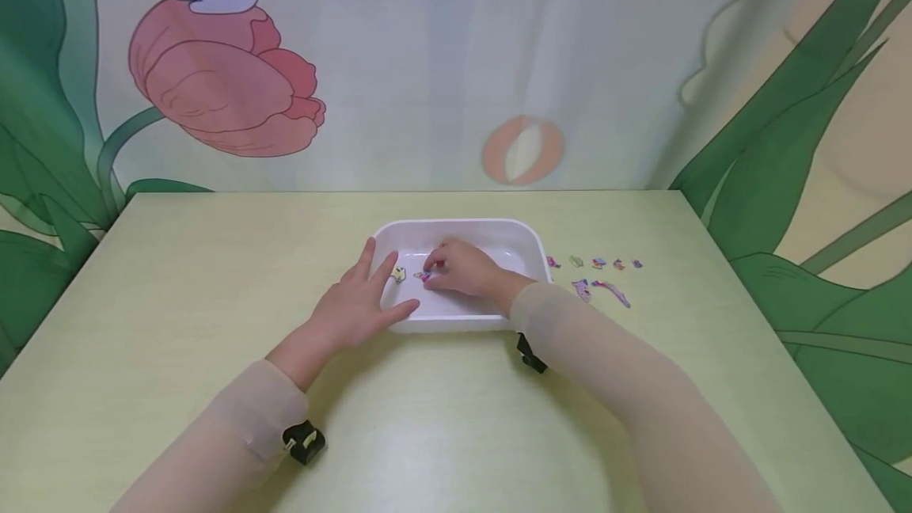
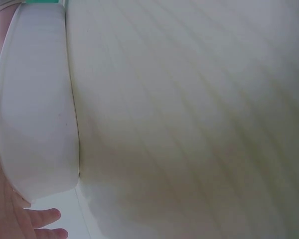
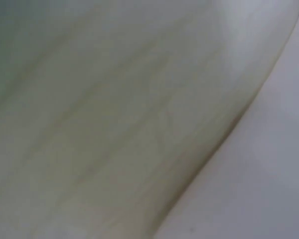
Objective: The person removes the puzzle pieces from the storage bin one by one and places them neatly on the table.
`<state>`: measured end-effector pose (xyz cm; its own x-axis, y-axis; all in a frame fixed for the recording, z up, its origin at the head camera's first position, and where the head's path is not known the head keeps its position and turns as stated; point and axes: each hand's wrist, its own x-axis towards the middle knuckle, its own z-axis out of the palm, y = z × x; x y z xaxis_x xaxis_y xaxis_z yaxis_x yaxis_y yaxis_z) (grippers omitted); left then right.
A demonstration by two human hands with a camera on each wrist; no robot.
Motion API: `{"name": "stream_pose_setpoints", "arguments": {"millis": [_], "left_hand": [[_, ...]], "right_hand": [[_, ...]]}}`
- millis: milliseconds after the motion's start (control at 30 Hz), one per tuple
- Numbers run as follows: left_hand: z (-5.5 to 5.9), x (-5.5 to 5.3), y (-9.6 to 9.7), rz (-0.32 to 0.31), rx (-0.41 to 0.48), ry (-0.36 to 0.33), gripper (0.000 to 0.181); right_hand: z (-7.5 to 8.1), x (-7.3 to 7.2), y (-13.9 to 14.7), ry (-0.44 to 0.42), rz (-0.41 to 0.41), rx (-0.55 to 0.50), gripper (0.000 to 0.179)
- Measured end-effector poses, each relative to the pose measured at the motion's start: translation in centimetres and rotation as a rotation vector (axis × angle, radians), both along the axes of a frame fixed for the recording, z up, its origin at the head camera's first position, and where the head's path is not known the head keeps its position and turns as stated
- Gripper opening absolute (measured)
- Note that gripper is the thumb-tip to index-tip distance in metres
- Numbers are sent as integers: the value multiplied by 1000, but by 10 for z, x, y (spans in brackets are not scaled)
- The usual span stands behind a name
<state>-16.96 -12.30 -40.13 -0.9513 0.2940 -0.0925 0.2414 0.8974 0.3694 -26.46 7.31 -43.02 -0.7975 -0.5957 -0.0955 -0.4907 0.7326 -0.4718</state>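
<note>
A white tray (image 1: pixel 466 324) stands on the table. My left hand (image 1: pixel 354 309) rests at its left end with the fingers and thumb spread over the rim; in the left wrist view part of this hand (image 2: pixel 7 209) shows against the tray's outer wall (image 2: pixel 37 109). Reaching inside over the front right, my right hand (image 1: pixel 463 266) has curled fingers and pinches a small pink-and-blue piece (image 1: pixel 425 276) close to the tray floor. Just left of it lies a small yellowish piece (image 1: pixel 399 275). The right wrist view shows only the tray wall (image 3: pixel 254 184) and tabletop.
Right of the tray, several small colourful pieces (image 1: pixel 598 263) lie in a row. Below them are a purple piece (image 1: pixel 582 290) and a long curved purple piece (image 1: pixel 614 294). A printed curtain (image 1: pixel 399 85) hangs behind the table's far edge.
</note>
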Motion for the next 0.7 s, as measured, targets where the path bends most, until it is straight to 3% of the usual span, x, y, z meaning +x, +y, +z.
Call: {"name": "stream_pose_setpoints", "arguments": {"millis": [233, 400, 600, 700], "left_hand": [[0, -1, 1, -4, -4, 0, 89], [3, -2, 2, -8, -8, -18, 89], [4, -4, 3, -5, -14, -28, 90], [4, -5, 3, -5, -12, -35, 90]], "right_hand": [[2, 2, -1, -9, 79, -21, 8], [2, 0, 1, -30, 111, -41, 8], [4, -1, 3, -59, 222, -4, 36], [5, -1, 4, -72, 274, 37, 36]]}}
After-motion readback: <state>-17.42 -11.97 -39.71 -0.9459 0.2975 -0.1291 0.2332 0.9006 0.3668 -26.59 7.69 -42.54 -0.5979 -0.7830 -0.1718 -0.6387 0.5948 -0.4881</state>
